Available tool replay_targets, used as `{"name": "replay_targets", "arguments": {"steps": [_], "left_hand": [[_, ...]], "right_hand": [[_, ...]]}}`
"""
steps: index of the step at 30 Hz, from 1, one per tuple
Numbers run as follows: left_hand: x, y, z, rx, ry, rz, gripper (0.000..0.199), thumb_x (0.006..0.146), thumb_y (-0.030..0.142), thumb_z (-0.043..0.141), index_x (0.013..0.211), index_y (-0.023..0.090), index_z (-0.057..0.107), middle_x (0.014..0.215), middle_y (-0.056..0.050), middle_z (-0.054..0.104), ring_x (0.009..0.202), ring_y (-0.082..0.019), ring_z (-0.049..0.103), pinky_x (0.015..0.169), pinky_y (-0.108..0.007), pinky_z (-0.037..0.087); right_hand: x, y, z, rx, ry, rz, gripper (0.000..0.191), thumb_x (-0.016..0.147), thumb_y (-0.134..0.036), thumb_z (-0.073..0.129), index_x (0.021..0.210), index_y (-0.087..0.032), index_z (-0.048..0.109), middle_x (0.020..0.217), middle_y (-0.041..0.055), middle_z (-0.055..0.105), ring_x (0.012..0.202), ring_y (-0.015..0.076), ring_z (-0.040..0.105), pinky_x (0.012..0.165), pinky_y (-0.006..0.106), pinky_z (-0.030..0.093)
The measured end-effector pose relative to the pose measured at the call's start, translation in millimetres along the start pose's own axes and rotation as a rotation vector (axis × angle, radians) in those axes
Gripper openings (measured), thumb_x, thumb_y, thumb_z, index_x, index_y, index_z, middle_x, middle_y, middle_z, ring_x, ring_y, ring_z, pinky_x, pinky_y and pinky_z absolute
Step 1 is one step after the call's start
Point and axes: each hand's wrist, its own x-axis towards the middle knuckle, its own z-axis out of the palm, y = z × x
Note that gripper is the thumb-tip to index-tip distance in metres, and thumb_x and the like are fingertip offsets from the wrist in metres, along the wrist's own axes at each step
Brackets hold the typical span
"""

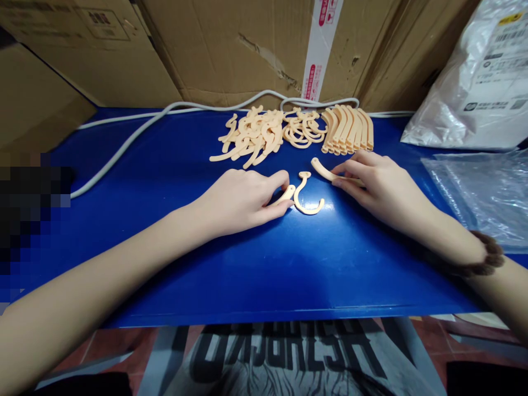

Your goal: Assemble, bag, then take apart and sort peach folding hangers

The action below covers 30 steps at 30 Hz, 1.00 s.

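My left hand [251, 199] pinches a cream curved plastic arm piece [288, 193] between thumb and fingers; its rounded end with a small hole shows. Just right of those fingertips, a cream hook [300, 204] with a flared top lies on the blue table [247, 264]. My right hand [369, 175] is closed on another curved arm piece [322, 170], whose holed end points up and left. Behind the hands lie a heap of curved pieces [258, 135], a cluster of hooks [303, 129] and a neat stack of arm pieces [348, 129].
A light grey cable [181, 104] runs along the table's back, before a taped cardboard box [231, 55]. More cartons [41, 82] stand on the left. A white labelled plastic parcel [470, 88] and a clear plastic bag [482, 192] are on the right.
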Motion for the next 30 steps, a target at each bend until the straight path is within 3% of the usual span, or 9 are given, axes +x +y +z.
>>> {"name": "replay_targets", "arguments": {"steps": [8,14,19,22,25,30], "left_hand": [[0.3,-0.9,1.1,0.008,0.017,0.023,0.028,0.101,0.045,0.049,0.103,0.019,0.060,0.064,0.003,0.061,0.052,-0.013,0.054,0.052,-0.027,0.022],[0.6,1.1,-0.5,0.003,0.030,-0.017,0.028,0.101,0.043,0.050,0.103,0.018,0.061,0.065,0.002,0.062,0.053,-0.014,0.055,0.054,-0.026,0.023],[0.2,-0.4,-1.7,0.041,0.068,-0.011,0.024,0.099,0.039,0.051,0.101,0.018,0.062,0.066,0.000,0.064,0.054,-0.015,0.057,0.053,-0.026,0.024],[-0.1,-0.7,-2.2,0.089,0.119,-0.015,0.023,0.099,0.038,0.050,0.099,0.018,0.062,0.064,0.000,0.063,0.053,-0.016,0.056,0.052,-0.027,0.022],[-0.3,1.1,-3.0,0.097,0.157,-0.048,0.024,0.100,0.038,0.048,0.101,0.018,0.061,0.068,-0.002,0.066,0.056,-0.017,0.059,0.052,-0.028,0.022],[0.0,1.9,-1.2,0.059,0.245,-0.090,0.024,0.097,0.033,0.046,0.111,0.018,0.059,0.077,-0.003,0.068,0.063,-0.019,0.062,0.055,-0.028,0.026]], "right_hand": [[2.2,-11.5,-6.6,-0.099,0.101,-0.021,0.034,0.104,-0.040,0.048,0.120,-0.018,0.069,0.105,0.0159,0.071,0.098,0.0335,0.064,0.079,0.044,0.043],[30.4,-32.8,-6.5,-0.366,0.017,-0.317,0.037,0.104,-0.018,0.040,0.122,-0.015,0.072,0.104,0.0150,0.069,0.093,0.0281,0.061,0.078,0.040,0.041],[52.4,-51.0,-10.3,-0.515,-0.080,-0.539,0.040,0.100,-0.005,0.036,0.094,-0.016,0.074,0.091,0.0119,0.067,0.089,0.0256,0.057,0.072,0.039,0.038],[56.7,-53.3,-16.3,-0.540,-0.116,-0.631,0.042,0.102,-0.006,0.032,0.093,-0.018,0.072,0.090,0.0095,0.065,0.087,0.0232,0.055,0.072,0.038,0.037],[56.2,-47.2,-20.3,-0.472,-0.112,-0.618,0.045,0.105,-0.011,0.027,0.096,-0.022,0.070,0.087,0.0076,0.065,0.085,0.0221,0.055,0.073,0.038,0.037],[50.1,-30.6,-11.0,-0.353,-0.028,-0.479,0.041,0.109,-0.024,0.030,0.093,-0.022,0.068,0.082,0.0073,0.065,0.082,0.0222,0.056,0.073,0.038,0.037]]}}
